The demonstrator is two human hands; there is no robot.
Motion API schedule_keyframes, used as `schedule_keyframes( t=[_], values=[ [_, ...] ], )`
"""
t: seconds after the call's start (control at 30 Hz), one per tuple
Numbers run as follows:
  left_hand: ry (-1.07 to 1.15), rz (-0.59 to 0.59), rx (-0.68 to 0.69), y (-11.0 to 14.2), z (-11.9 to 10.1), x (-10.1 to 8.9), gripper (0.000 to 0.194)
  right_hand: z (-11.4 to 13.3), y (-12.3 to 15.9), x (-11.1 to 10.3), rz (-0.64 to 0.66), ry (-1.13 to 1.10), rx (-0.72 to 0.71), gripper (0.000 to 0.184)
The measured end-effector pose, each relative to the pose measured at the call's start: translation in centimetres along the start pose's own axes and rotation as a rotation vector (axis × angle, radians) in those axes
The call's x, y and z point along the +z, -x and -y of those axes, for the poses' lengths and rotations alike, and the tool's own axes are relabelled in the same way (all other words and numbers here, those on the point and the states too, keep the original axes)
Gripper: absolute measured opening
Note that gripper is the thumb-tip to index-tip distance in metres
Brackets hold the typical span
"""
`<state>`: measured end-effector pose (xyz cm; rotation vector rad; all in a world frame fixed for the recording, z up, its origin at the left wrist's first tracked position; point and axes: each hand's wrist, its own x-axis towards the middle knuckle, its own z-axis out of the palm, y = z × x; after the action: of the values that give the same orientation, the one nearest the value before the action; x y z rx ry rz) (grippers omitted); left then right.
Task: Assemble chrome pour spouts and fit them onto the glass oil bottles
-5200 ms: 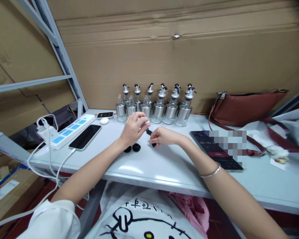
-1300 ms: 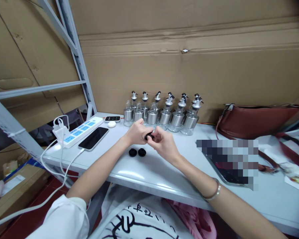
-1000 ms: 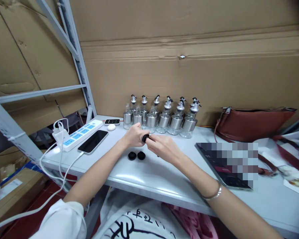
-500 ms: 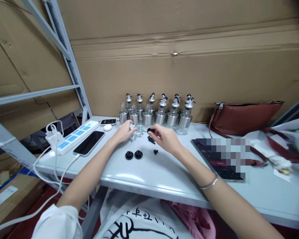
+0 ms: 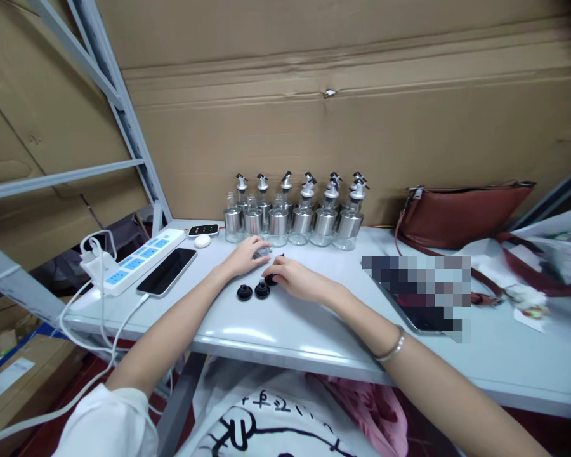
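Both hands low over the pale worktop, close together, in front of the bottles. Right hand: thumb and fingers pinched on a black cap, mostly covered by the fingertips. Two more caps lie just to its left on the worktop, the near cap and the outer cap, side by side. A bracelet on the right wrist.

Left hand: palm down, fingers bent over some pale clear parts; whether it grips them or only rests on them, cannot tell.

Bottles stand upright behind in two rows, each with a metal band. Front row: three bare-necked on the left, including the end bottle; three on the right wear pourers, as does the far bottle. Back row all with pourers.

Left side of worktop: power strip, phone with cable plugged in, white disc beside a small display device. Right side: tablet, partly pixelated; brown bag behind it.
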<state>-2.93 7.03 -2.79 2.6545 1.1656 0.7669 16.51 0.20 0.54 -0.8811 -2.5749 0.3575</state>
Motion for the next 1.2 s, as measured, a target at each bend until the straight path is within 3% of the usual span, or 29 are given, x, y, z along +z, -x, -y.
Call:
schedule_keyframes(
  t=[0.17, 0.37, 0.53, 0.73, 0.97, 1.1, 1.2],
  values=[
    [0.018, -0.049, 0.027, -0.2, 0.1, 0.7, 0.023, 0.0, -0.3, 0.9, -0.017, -0.034, 0.04, 0.034],
    [0.027, -0.067, 0.013, -0.2, -0.1, 0.8, 0.022, 1.0, 0.0, 0.7, 0.007, -0.19, 0.051, 0.021],
    [0.021, -0.066, 0.009, -0.3, 0.1, 0.9, 0.022, 2.6, 0.4, 0.3, 0.061, -0.239, 0.028, 0.05],
    [0.013, -0.06, 0.007, -0.3, 0.1, 1.1, 0.023, 2.8, 0.4, 0.4, 0.089, -0.253, 0.007, 0.068],
    [0.009, -0.068, 0.009, -0.3, -0.1, 1.0, 0.023, 2.1, 0.3, 0.7, 0.043, -0.272, -0.042, 0.034],
    [0.025, -0.058, 0.012, -0.3, -0.1, 0.9, 0.025, 2.3, 0.2, 0.5, -0.043, -0.22, -0.13, 0.036],
    [0.034, -0.055, 0.003, -0.2, -0.3, 0.7, 0.025, 2.4, 0.3, 0.2, -0.006, -0.181, -0.161, 0.036]
  ],
)
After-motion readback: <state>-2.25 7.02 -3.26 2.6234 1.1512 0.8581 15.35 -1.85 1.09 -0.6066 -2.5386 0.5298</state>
